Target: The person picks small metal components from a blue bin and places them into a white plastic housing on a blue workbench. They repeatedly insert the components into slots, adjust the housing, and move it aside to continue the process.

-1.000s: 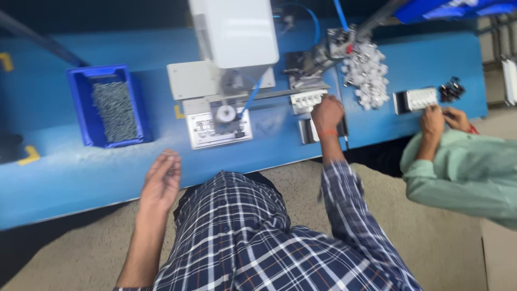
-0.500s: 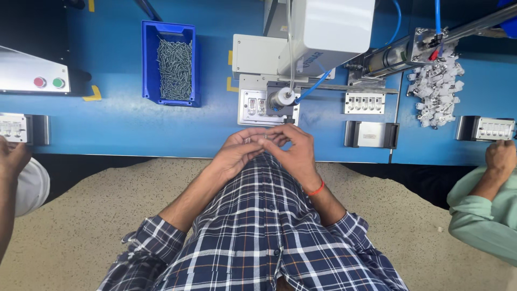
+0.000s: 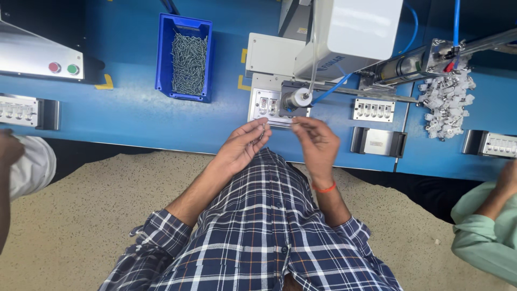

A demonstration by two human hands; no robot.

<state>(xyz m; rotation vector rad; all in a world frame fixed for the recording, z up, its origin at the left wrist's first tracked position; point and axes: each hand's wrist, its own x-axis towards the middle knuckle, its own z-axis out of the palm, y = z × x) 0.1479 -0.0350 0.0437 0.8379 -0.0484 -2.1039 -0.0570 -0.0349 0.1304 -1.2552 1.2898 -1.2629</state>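
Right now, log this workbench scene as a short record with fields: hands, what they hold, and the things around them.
left hand: left hand raised at the bench edge, fingers pinched on small dark screws
right hand: right hand beside it, fingertips pinched; what it holds is too small to tell
in front: white rectangular switch plate in a metal fixture, under a white box-shaped machine
left of it: blue plastic bin of grey metal screws
surface: blue workbench
others: a person's green sleeve at far right
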